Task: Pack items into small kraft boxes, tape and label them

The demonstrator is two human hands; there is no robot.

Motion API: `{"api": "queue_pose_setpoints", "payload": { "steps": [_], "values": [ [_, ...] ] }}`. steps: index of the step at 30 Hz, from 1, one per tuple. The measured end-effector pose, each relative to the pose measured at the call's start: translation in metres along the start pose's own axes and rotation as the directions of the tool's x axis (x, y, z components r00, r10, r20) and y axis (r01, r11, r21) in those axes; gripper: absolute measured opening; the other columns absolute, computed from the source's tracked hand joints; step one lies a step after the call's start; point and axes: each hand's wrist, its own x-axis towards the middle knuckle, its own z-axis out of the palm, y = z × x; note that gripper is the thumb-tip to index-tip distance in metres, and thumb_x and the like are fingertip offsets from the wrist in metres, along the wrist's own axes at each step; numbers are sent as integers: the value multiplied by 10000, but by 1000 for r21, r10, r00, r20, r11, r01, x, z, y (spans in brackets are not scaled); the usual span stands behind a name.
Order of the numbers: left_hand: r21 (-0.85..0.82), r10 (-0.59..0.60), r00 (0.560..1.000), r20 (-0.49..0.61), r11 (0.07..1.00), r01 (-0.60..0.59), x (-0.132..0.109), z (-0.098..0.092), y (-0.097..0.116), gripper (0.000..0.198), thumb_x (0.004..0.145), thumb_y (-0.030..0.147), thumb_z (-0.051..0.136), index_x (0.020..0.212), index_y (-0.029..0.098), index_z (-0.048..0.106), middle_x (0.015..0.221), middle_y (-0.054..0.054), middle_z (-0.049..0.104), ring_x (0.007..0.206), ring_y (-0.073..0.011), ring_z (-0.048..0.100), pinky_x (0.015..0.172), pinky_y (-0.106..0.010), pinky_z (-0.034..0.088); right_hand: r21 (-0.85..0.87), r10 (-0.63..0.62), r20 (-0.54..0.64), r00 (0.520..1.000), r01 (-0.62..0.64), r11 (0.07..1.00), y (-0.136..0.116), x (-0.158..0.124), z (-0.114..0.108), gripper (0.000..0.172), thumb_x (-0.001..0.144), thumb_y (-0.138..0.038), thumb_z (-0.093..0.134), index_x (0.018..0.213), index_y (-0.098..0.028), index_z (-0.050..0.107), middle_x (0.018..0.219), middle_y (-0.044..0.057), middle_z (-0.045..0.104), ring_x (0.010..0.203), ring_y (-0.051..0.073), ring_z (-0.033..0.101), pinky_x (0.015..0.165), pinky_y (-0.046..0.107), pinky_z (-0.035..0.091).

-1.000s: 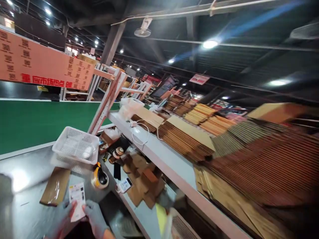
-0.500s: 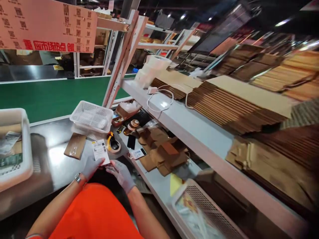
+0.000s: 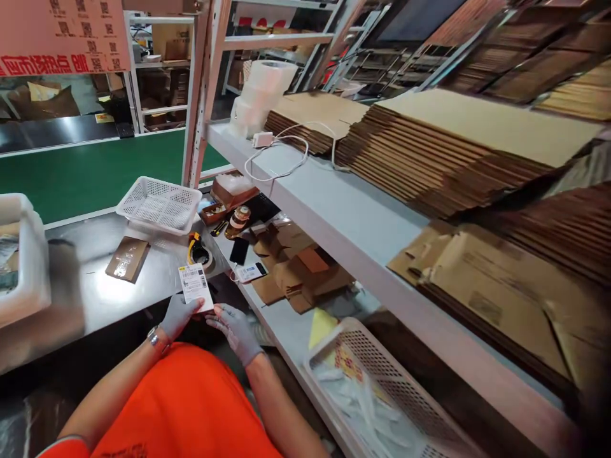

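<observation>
The white upper shelf runs slantwise along my right, and beyond my metal table stretches the green belt. A thick stack of flattened cardboard lies on that shelf. A deep white bin stands at the table's left, and a shallow white basket sits near its far edge. Nearer to me, a flat brown package lies on the bare metal.

My two gloved hands meet in front of me. My left hand grasps the white printed slip by its lower end, thumb on top. My right hand has its fingertips at the slip's lower right corner, half curled; I cannot tell whether they pinch it. The slip tilts up towards me, print showing. Just beyond it lies the tape dispenser, then, farther right, a small jar.
</observation>
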Motion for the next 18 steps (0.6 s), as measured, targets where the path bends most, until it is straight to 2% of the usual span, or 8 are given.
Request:
{"api": "queue_pose_setpoints", "payload": {
  "steps": [6,9,11,13,14,16,18],
  "values": [
    [45,10,999,42,999,-12,-15,30,-20,596,769,595,963,1065,86,877,1039,-191,877,864,-301,803,689,-349,626,-22,-17,-28,999,16,1000,10,-11,-34,665,534,-745,1073,847,-192,878,869,86,851,827,229,788,774,357,659],
    [180,-33,999,41,983,25,-18,41,-29,507,857,554,879,1064,92,853,1023,-192,858,911,-324,800,781,-389,623,-13,-27,-41,999,26,1000,17,-15,-47,657,529,-761,1061,789,-190,864,834,75,831,783,202,749,733,328,634],
    [331,-24,997,-70,942,46,-20,47,-35,463,819,430,915,1146,114,825,1163,-202,842,1060,-359,799,916,-421,615,-16,-35,-51,998,34,999,23,-17,-54,654,542,-767,1047,753,-182,841,802,65,805,761,190,725,715,316,617],
    [474,83,980,-180,880,13,-22,52,-41,579,730,318,963,1257,148,794,1382,-212,781,1266,-388,749,1072,-438,573,-27,-43,-64,997,41,999,30,-19,-59,640,575,-770,1019,742,-183,825,789,58,790,756,186,710,708,308,600],
    [528,151,973,-174,849,-38,-24,54,-43,599,726,308,957,1284,169,789,1446,-202,752,1331,-385,718,1125,-434,548,-36,-48,-66,997,46,998,33,-20,-61,626,598,-769,999,744,-186,823,786,55,786,751,182,701,703,303,590],
    [593,211,977,-24,790,-156,-26,59,-46,421,820,370,870,1205,204,827,1371,-155,787,1284,-344,728,1117,-407,536,-58,-64,-55,996,61,997,41,-22,-64,587,644,-750,965,739,-191,817,755,38,769,714,166,666,687,293,563],
    [618,165,974,158,753,-227,-26,65,-49,254,916,424,724,989,214,847,1081,-101,836,1044,-287,755,972,-374,547,-88,-87,-37,996,83,993,50,-24,-67,558,686,-730,935,706,-191,796,693,18,732,655,149,622,663,290,537]
  ]
}}
